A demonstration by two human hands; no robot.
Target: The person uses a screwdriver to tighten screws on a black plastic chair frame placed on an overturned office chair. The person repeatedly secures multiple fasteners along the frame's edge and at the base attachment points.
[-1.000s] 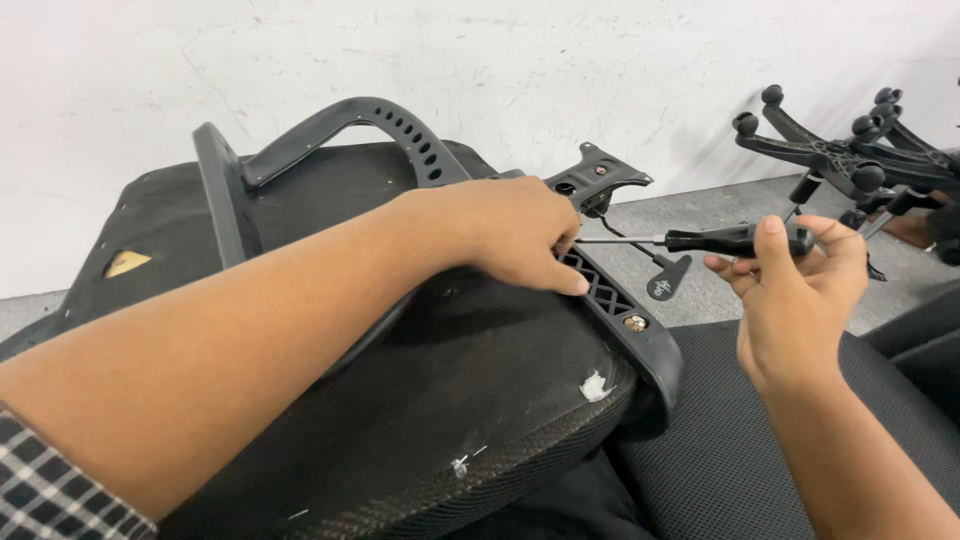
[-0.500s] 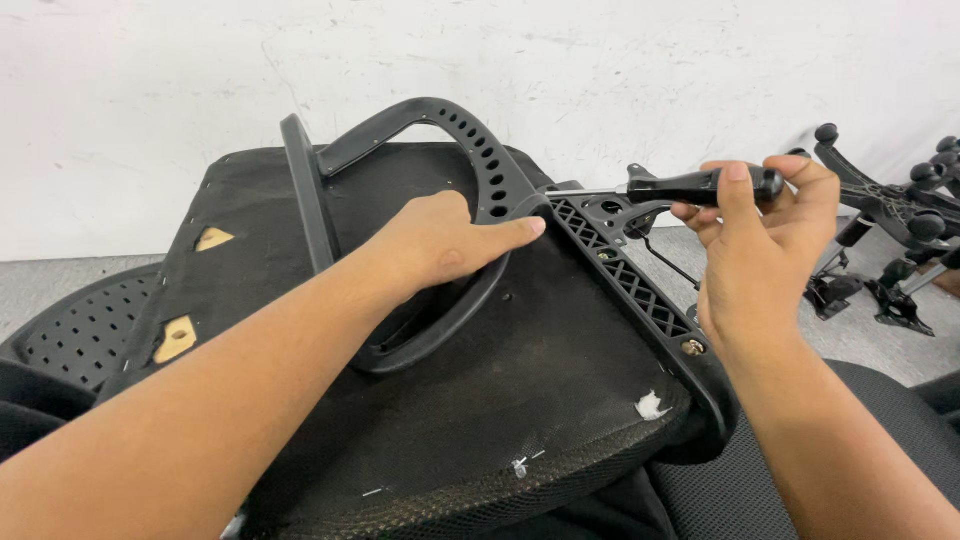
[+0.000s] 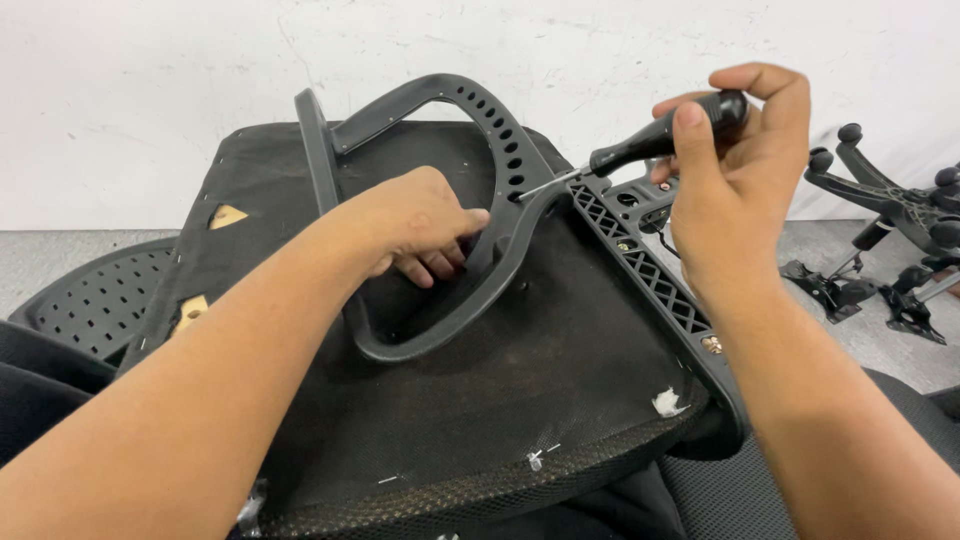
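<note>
An upturned black chair seat [image 3: 560, 370] lies in front of me, its fabric underside up. A black looped plastic armrest [image 3: 480, 130] with a row of holes stands on it. My left hand [image 3: 415, 225] reaches through the loop and grips the armrest's lower bar. My right hand [image 3: 735, 165] holds a black-handled screwdriver [image 3: 660, 138]; its metal tip touches the armrest near the holes. A black ribbed bracket [image 3: 650, 265] with screws runs along the seat's right edge.
A white wall stands behind the seat. Black chair bases with casters [image 3: 890, 200] lie on the grey floor at right. A perforated black plastic panel [image 3: 95, 300] lies at left. Black mesh fabric [image 3: 720, 500] shows at the bottom right.
My left hand has moved from on top of the armrest to inside its loop. The right hand has risen and brought the screwdriver tip onto the armrest. The view has shifted right.
</note>
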